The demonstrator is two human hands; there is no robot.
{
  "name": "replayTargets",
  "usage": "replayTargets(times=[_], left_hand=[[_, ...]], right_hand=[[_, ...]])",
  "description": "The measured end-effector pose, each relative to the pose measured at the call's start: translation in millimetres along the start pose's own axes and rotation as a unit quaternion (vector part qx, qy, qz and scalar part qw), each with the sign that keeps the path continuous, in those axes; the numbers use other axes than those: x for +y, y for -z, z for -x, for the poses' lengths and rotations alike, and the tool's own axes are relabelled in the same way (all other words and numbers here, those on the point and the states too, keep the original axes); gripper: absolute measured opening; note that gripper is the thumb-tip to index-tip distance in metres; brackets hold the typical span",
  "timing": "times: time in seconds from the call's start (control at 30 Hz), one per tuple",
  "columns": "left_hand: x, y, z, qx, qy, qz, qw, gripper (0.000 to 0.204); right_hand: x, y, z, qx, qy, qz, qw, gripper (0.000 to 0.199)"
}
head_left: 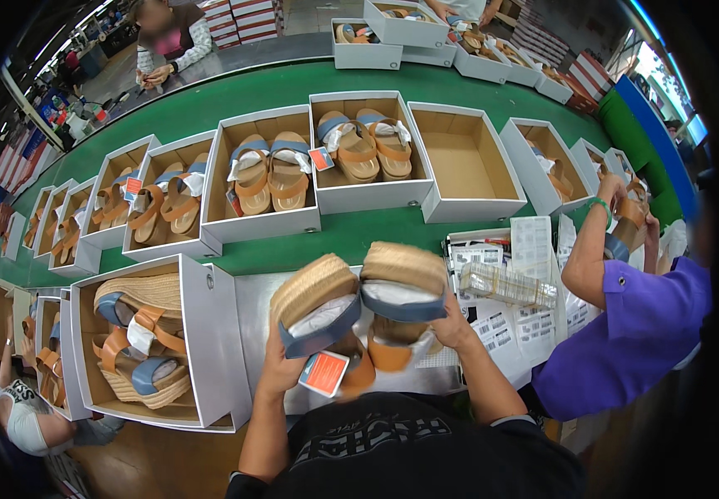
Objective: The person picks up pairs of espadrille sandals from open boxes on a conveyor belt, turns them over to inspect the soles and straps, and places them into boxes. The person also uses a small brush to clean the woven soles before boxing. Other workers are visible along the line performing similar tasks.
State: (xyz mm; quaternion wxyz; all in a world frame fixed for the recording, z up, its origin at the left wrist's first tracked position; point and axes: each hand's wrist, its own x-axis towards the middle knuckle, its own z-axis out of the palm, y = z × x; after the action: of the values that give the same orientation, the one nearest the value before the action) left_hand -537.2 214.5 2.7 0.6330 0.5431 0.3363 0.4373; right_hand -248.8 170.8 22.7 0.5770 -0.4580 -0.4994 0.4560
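In front of my body I hold a pair of wedge sandals, soles tilted up and away from me. My left hand [275,363] grips the left sandal [316,291], with blue and tan straps and white paper tucked inside. A red-and-white hang tag [323,373] dangles beneath it. My right hand [456,326] is closed round the outer side of the right sandal [403,274], close beside its mate. Both tan straps hang lowest, the left one blurred. Beyond the sandals, an open white shoebox [469,158] shows its bare brown inside.
Open boxes of sandals line the green conveyor [284,77]. A large white box [224,345] with another pair stands at my left. Label sheets and a clear-wrapped bundle [509,284] lie to my right. There a co-worker in a purple shirt [634,324] handles a sandal.
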Motion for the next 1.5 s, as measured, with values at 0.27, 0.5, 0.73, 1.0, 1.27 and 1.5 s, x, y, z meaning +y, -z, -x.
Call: replayTargets(times=[0.27, 0.5, 0.73, 1.0, 1.27, 1.5], left_hand=[[-8, -5, -5, 0.051, -0.079, -0.032, 0.995, 0.082], [-8, 0, -7, 0.073, -0.104, -0.111, 0.986, 0.078], [-29, 8, 3, 0.078, 0.171, 0.104, 0.977, 0.056], [-33, -3, 32, 0.141, 0.263, 0.389, 0.872, 0.058], [32, -24, 41, 0.256, -0.004, -0.082, 0.963, 0.059], [66, -26, -7, 0.314, -0.154, -0.388, 0.853, 0.066]], right_hand=[[8, 15, -4, 0.036, 0.153, 0.257, 0.953, 0.058], [9, 4, -3, 0.038, 0.102, 0.232, 0.967, 0.059], [34, 2, 4, -0.027, -0.110, 0.037, 0.993, 0.045], [56, -22, 14, -0.004, -0.205, 0.333, 0.921, 0.042], [26, 1, 85, 0.025, -0.178, 0.610, 0.772, 0.052], [31, 7, 79, 0.044, -0.089, 0.472, 0.876, 0.041]])
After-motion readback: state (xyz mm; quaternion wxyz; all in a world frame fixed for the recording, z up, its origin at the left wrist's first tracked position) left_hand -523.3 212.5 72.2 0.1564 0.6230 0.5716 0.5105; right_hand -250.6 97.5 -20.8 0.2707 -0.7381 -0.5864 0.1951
